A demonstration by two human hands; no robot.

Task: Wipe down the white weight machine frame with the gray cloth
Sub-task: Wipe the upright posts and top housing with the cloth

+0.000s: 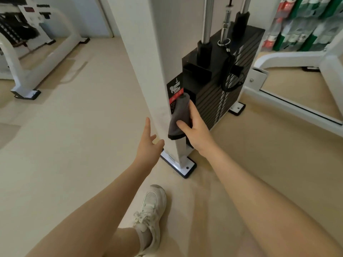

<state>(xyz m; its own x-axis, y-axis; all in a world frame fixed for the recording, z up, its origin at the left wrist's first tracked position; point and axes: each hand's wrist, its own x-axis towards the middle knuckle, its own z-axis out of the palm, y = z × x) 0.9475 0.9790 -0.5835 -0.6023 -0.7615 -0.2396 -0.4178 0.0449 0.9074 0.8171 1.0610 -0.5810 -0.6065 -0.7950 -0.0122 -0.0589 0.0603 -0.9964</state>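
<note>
My right hand (194, 130) grasps the gray cloth (179, 115), pressing it against the lower part of the white frame post (148, 67), over the black and red warning label (175, 91). My left hand (148, 145) is released, fingers extended, just beside the post's left face. The black weight stack (222, 80) stands behind the post. A white shoe (151, 210) rests on the floor.

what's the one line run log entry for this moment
step: wiping | right hand: holds gray cloth on white upright frame post, low by warning sticker | left hand: open beside post
</note>
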